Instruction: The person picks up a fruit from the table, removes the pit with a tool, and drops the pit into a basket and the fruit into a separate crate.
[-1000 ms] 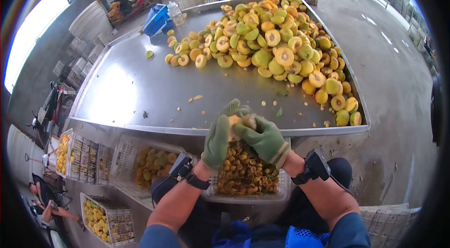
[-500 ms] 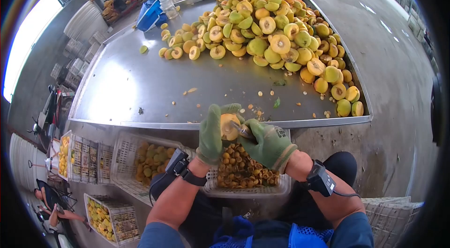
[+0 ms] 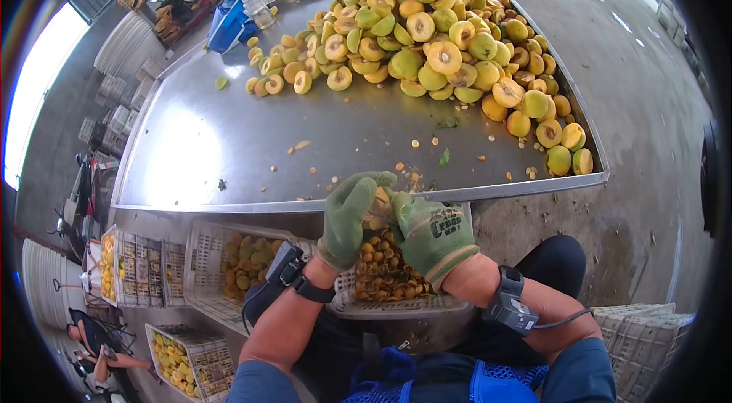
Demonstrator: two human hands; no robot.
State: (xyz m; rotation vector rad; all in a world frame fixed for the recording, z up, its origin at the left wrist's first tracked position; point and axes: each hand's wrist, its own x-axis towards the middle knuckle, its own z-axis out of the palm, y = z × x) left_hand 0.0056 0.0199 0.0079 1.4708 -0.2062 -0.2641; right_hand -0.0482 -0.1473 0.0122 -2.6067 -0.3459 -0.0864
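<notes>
Both my hands wear green gloves and meet just in front of the metal table's near edge. My left hand (image 3: 349,221) is closed round a halved yellow fruit (image 3: 379,208), its cut side partly hidden by the fingers. My right hand (image 3: 433,234) presses against the fruit from the right, fingers closed round a metal tool that shows only slightly between the hands. Below them is a crate (image 3: 412,309) holding many small brown-yellow scooped pieces (image 3: 385,269). A heap of halved yellow-green fruit (image 3: 427,37) covers the table's far right part.
The metal table (image 3: 252,144) has raised rims. A blue container (image 3: 229,25) and a clear bottle (image 3: 258,9) stand at its far left. Crates of fruit (image 3: 248,258) sit at the lower left, stacked crates (image 3: 644,342) at the lower right. Other people appear beyond the table and at the far left.
My right hand has turned over the fruit, showing the back of its glove and hiding more of the tool. The fruit's cut face has tilted from view. The whole view has shifted slightly.
</notes>
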